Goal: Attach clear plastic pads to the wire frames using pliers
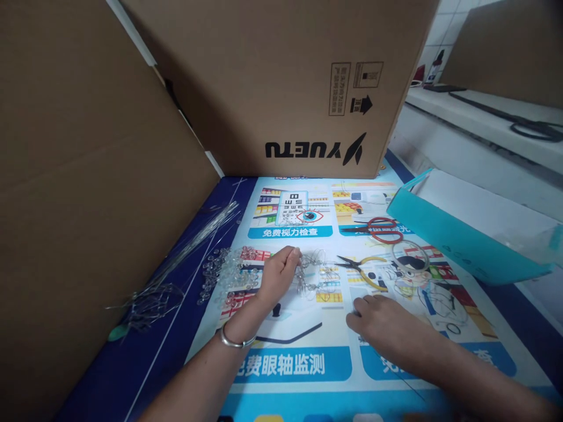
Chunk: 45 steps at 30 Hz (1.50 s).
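My left hand [281, 271] pinches a wired cluster of clear beads [314, 275] that lies on the printed poster [299, 363]; a silver bangle circles that wrist. My right hand [380, 325] rests palm down on the poster, its fingers curled under, and what they hold, if anything, is hidden. Yellow-handled pliers [365, 271] lie just beyond it. A loose pile of clear beads [229, 275] spreads to the left of my left hand.
Red-handled scissors [378, 230] and a roll of clear tape [410, 258] lie at the right. A bundle of thin wires [185, 258] runs along the left cardboard wall [88, 176]. A big cardboard box [281, 82] stands behind; a teal bag [466, 234] lies at the right.
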Each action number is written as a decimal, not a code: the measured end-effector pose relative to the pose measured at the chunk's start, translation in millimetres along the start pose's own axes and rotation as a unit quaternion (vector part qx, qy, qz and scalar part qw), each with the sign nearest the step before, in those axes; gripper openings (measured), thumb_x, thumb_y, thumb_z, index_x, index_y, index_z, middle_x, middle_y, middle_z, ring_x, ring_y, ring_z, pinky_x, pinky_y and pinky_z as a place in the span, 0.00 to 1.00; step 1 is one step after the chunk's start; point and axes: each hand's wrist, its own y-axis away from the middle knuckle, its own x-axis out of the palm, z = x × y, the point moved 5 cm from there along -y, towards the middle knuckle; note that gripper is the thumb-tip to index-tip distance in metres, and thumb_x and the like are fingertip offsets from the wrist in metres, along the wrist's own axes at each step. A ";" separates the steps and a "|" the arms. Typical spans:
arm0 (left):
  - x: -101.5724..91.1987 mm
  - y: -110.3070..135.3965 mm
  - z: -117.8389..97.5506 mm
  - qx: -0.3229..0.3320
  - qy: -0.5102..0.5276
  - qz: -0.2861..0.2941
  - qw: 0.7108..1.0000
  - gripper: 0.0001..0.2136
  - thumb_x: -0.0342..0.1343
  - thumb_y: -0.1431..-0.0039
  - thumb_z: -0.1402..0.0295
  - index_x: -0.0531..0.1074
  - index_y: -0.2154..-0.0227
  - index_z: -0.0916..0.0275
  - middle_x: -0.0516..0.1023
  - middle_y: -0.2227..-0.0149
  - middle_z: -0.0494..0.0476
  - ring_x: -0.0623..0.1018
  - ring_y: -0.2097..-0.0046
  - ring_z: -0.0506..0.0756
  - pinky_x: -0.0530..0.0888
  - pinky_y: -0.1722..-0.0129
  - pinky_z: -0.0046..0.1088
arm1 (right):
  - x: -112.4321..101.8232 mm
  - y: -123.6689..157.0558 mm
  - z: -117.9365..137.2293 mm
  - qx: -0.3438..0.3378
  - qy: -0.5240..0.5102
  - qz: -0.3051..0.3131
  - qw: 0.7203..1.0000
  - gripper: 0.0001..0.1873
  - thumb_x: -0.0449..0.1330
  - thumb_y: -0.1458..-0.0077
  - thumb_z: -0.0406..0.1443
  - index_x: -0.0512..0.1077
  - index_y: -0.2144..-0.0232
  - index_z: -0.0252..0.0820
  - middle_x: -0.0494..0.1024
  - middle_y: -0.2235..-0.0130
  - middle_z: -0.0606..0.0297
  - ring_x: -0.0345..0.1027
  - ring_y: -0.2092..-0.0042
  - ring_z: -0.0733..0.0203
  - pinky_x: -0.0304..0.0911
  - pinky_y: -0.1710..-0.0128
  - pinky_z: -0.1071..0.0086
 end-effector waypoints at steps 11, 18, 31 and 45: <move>-5.4 -1.0 1.1 -0.004 -0.005 -0.040 0.999 0.16 0.40 0.38 0.59 0.69 0.70 0.62 0.72 0.75 0.51 0.71 0.72 0.49 0.67 0.71 0.23 | 2.6 -4.5 7.0 -0.021 0.047 -0.002 0.999 0.08 0.58 0.55 0.25 0.66 0.70 0.38 0.70 0.70 0.60 0.65 0.69 0.57 0.55 0.73 0.67; -23.6 11.3 -30.6 -0.001 0.031 -0.123 0.992 0.13 0.39 0.38 0.63 0.67 0.65 0.63 0.72 0.71 0.52 0.69 0.73 0.48 0.67 0.69 0.23 | 11.9 -5.9 0.8 -0.021 0.038 -0.003 0.999 0.09 0.57 0.56 0.24 0.66 0.70 0.38 0.71 0.70 0.60 0.64 0.71 0.58 0.51 0.76 0.69; 63.9 80.3 -79.9 0.107 -0.221 0.302 0.921 0.12 0.51 0.46 0.59 0.65 0.63 0.60 0.74 0.64 0.54 0.74 0.63 0.58 0.70 0.68 0.32 | 9.8 -8.1 -28.3 0.058 -0.122 0.007 0.991 0.04 0.50 0.51 0.32 0.65 0.71 0.40 0.72 0.70 0.64 0.65 0.70 0.61 0.47 0.74 0.70; 73.5 83.8 -74.6 0.151 -0.255 0.305 0.905 0.07 0.44 0.43 0.67 0.65 0.66 0.62 0.73 0.66 0.56 0.73 0.66 0.56 0.70 0.68 0.31 | 19.0 7.9 -11.6 0.089 -0.068 0.017 0.994 0.10 0.49 0.53 0.27 0.68 0.69 0.41 0.72 0.70 0.60 0.64 0.72 0.57 0.48 0.74 0.67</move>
